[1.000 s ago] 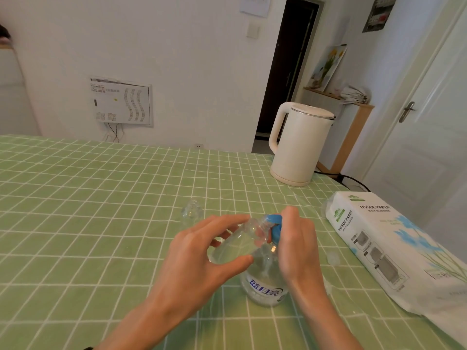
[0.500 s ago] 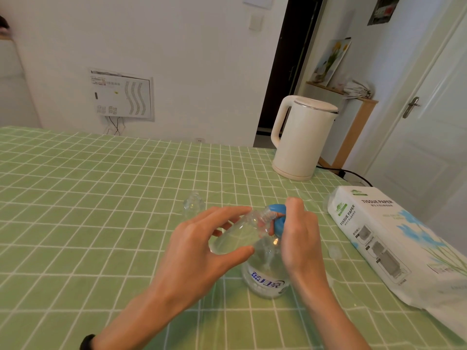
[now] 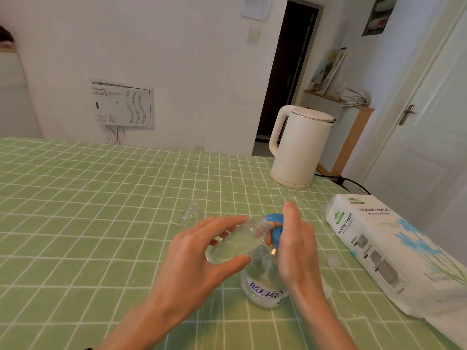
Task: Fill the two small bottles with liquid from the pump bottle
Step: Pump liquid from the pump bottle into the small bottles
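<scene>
A clear pump bottle [image 3: 264,286] with blue lettering and a blue pump head [image 3: 276,229] stands on the green checked tablecloth. My left hand [image 3: 199,258] holds a small clear bottle [image 3: 235,242] tilted, its mouth at the pump's nozzle. My right hand [image 3: 297,246] rests on the blue pump head, fingers over its top. A second small clear bottle [image 3: 192,214] stands upright on the cloth behind my left hand. A small clear cap [image 3: 333,261] lies to the right of the pump bottle.
A white electric kettle [image 3: 299,147] stands at the table's far right, its cord running off the edge. A pack of tissue paper [image 3: 394,248] lies along the right side. The green tablecloth [image 3: 88,210] stretches out to the left.
Both hands hold the same grip on the small bottle and the pump. The view has tilted slightly, so everything sits a little lower in the frame.
</scene>
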Tool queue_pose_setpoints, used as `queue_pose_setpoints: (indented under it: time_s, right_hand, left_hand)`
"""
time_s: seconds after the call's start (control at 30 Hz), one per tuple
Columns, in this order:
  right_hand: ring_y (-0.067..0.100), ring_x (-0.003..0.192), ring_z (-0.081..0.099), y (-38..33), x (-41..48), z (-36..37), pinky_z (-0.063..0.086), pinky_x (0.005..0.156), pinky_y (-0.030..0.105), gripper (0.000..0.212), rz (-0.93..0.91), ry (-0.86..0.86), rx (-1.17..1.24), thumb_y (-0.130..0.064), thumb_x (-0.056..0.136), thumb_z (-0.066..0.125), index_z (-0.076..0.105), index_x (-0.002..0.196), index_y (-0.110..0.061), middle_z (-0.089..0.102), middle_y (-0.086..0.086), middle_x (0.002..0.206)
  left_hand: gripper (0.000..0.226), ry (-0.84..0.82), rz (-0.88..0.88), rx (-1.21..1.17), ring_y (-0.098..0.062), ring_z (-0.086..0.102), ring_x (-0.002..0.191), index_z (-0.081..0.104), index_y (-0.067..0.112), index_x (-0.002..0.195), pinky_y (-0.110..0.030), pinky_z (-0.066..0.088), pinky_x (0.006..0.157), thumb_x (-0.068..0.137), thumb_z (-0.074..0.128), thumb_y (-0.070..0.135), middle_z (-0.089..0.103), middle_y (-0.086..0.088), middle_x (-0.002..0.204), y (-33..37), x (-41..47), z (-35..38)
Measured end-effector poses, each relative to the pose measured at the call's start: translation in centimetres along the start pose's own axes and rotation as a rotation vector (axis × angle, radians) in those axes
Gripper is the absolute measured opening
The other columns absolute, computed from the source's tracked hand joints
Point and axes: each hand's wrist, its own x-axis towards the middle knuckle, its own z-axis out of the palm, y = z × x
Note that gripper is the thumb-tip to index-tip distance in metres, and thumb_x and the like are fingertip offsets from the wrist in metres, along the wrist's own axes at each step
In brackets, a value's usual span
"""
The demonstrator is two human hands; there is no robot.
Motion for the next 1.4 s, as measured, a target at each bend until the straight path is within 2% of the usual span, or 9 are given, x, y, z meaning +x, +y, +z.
queue_pose_setpoints:
  time_s: [0.07,0.13,0.27,0.37,0.67,0.83,0.97,1.17,1.4]
  right_hand:
    - [0.015,0.047,0.036,0.02,0.11,0.02,0.032,0.046,0.020,0.079,0.000,-0.008,-0.001,-0.063,0.088,0.025,0.049,0.063,0.008,0.042,0.017,0.051]
    - [0.013,0.046,0.035,-0.04,0.14,0.01,0.031,0.045,0.018,0.074,-0.008,0.003,0.002,-0.060,0.087,0.026,0.048,0.060,0.005,0.041,0.004,0.047]
    - [0.006,0.042,0.032,0.18,0.15,-0.12,0.030,0.044,0.017,0.054,-0.028,0.010,-0.019,-0.044,0.092,0.029,0.042,0.046,-0.019,0.038,-0.008,0.043]
    - [0.005,0.040,0.029,0.20,0.02,-0.12,0.028,0.044,0.017,0.054,-0.025,0.007,-0.021,-0.038,0.090,0.031,0.041,0.038,-0.027,0.033,-0.013,0.040]
    - [0.011,0.042,0.031,-0.15,-0.26,0.17,0.033,0.046,0.016,0.082,-0.011,0.009,-0.009,-0.065,0.092,0.024,0.051,0.059,0.005,0.034,-0.006,0.042]
    - [0.010,0.043,0.025,-0.54,-0.15,-0.01,0.028,0.045,0.018,0.051,-0.005,0.006,0.009,-0.051,0.089,0.031,0.033,0.046,-0.023,0.029,-0.010,0.043]
    - [0.007,0.041,0.031,-0.14,-0.23,-0.17,0.029,0.044,0.016,0.051,-0.023,-0.001,-0.007,-0.039,0.092,0.033,0.046,0.047,-0.020,0.036,-0.010,0.041]
    - [0.013,0.044,0.032,-0.25,-0.23,0.08,0.032,0.046,0.018,0.070,-0.017,0.009,-0.029,-0.059,0.097,0.025,0.041,0.054,-0.006,0.034,-0.002,0.045]
    - [0.007,0.041,0.029,-0.20,-0.04,-0.11,0.029,0.046,0.018,0.051,-0.002,0.006,-0.013,-0.043,0.089,0.033,0.038,0.042,-0.023,0.031,-0.010,0.041]
  left_hand:
    - [0.054,-0.002,0.000,0.010,0.003,0.067,0.102,0.064,0.047,0.130,-0.015,0.053,0.085,0.077,0.075,0.052,0.069,0.032,0.113,-0.05,0.09,-0.02]
    - [0.055,-0.004,0.003,0.008,0.003,0.067,0.102,0.063,0.047,0.130,-0.015,0.053,0.085,0.077,0.074,0.053,0.069,0.031,0.113,-0.04,0.12,-0.01]
    - [0.055,-0.013,0.000,-0.007,-0.001,0.068,0.103,0.064,0.044,0.131,-0.019,0.054,0.085,0.077,0.075,0.051,0.070,0.029,0.113,-0.25,0.04,0.18]
    - [0.055,-0.008,0.001,-0.007,0.001,0.067,0.103,0.063,0.046,0.131,-0.018,0.054,0.086,0.078,0.074,0.052,0.069,0.030,0.113,-0.27,-0.11,0.21]
    - [0.054,0.001,0.005,0.003,0.002,0.068,0.103,0.062,0.050,0.130,-0.014,0.053,0.086,0.077,0.074,0.053,0.068,0.032,0.114,-0.30,-0.13,0.29]
    - [0.055,0.004,0.004,-0.010,0.001,0.068,0.102,0.063,0.048,0.130,-0.015,0.053,0.085,0.076,0.074,0.054,0.069,0.031,0.113,-0.31,-0.11,0.42]
    - [0.055,0.016,-0.001,-0.013,0.000,0.068,0.102,0.062,0.049,0.130,-0.015,0.053,0.085,0.076,0.074,0.054,0.068,0.032,0.113,-0.32,-0.24,0.50]
    - [0.054,0.017,0.009,-0.015,-0.001,0.068,0.103,0.062,0.050,0.130,-0.015,0.053,0.085,0.077,0.074,0.053,0.068,0.032,0.115,-0.07,-0.12,0.44]
    - [0.054,0.016,-0.001,-0.008,0.002,0.067,0.102,0.064,0.046,0.130,-0.016,0.053,0.084,0.078,0.074,0.053,0.069,0.030,0.112,-0.15,-0.12,0.46]
